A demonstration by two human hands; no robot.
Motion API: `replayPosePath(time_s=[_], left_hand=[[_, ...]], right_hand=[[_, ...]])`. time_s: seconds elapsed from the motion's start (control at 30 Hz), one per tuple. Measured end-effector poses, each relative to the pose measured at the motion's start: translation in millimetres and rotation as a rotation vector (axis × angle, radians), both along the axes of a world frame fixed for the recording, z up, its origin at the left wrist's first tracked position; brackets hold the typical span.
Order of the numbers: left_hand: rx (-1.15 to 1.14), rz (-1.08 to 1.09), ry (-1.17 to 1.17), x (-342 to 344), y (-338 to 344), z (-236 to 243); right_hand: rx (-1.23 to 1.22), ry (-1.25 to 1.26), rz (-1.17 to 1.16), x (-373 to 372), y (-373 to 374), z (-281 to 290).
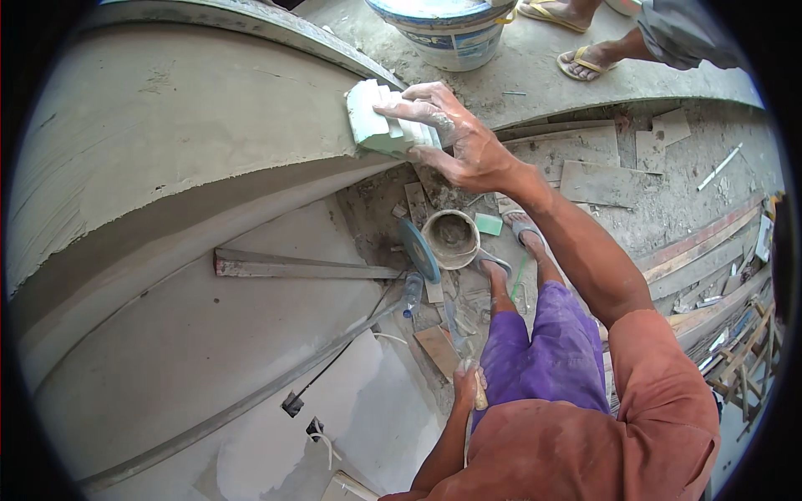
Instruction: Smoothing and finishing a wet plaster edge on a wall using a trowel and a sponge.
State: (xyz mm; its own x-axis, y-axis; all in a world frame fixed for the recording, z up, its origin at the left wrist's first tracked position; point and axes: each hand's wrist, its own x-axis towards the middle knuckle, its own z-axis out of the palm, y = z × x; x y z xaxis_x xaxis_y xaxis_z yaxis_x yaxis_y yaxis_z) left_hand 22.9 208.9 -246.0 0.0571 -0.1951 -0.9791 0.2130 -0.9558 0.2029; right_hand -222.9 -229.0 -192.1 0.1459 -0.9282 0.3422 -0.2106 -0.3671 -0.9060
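My right hand is stretched up and out, its plaster-smeared fingers closed round a pale green and white stepped block that looks like foam. The block rests against the end of a wet grey plaster band, by its upper edge. Down by my left thigh, my left hand grips the light handle of a trowel; its thin blade points away from me toward the floor. A straight strip runs along the far edge of the plaster.
A mortar bucket, a blue round lid and a green block are near my feet. A plastic bottle lies beside them. Planks fill the right. A large tub and another person's sandalled foot are beyond.
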Motion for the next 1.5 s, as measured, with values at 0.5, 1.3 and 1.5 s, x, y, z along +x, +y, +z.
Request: replayPosePath(time_s=[0.5, 1.3, 1.5], left_hand=[[0.007, 0.025, 0.048, -1, 3, 2], [0.001, 0.038, -0.016, -3, -10, 2], [-0.048, 0.008, -0.017, -9, -11, 2]], right_hand=[[-0.003, 0.223, -0.023, -19, -3, -95], [-0.220, -0.026, 0.049, 7, -12, 41], [0.038, 0.260, -0.001, -19, -11, -22]])
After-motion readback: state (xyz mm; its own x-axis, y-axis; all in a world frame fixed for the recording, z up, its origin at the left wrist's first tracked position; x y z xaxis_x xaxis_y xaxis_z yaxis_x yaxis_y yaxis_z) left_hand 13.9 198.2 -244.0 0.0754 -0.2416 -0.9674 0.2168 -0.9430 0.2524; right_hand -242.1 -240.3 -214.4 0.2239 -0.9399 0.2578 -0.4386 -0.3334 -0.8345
